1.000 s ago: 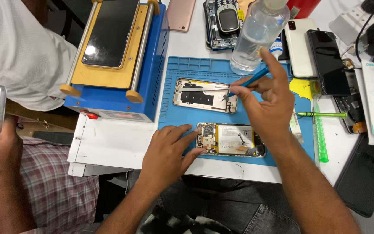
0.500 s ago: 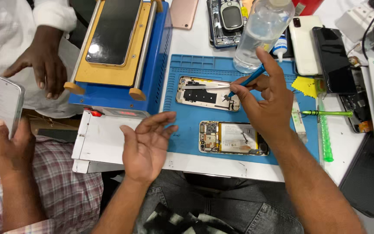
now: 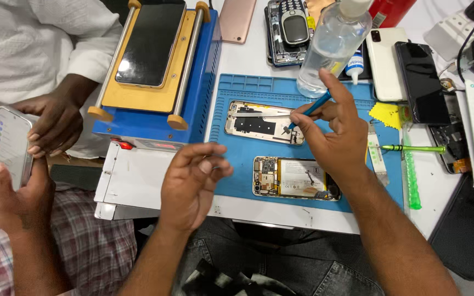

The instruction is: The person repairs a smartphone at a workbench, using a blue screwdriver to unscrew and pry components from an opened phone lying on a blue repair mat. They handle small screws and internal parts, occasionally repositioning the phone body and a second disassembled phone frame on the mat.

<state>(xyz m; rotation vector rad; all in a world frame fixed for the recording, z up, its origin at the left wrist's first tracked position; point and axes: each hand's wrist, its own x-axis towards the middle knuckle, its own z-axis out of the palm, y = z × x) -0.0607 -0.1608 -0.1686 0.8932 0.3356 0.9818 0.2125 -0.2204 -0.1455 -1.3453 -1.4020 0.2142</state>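
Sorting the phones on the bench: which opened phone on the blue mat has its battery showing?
The nearer phone, by the mat's front edge; its pale battery fills the middle. The farther one, under the right hand's blue tool, shows a black plate instead.

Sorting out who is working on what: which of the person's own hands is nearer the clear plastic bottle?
Right. The right hand holds a blue tool just below the clear plastic bottle; the left hand hovers lower left, off the blue mat.

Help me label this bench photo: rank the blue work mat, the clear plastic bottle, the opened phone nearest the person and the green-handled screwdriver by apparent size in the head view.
1. blue work mat
2. clear plastic bottle, though it stands taller and nearer the camera, so its place against the phone is unsure
3. opened phone
4. green-handled screwdriver
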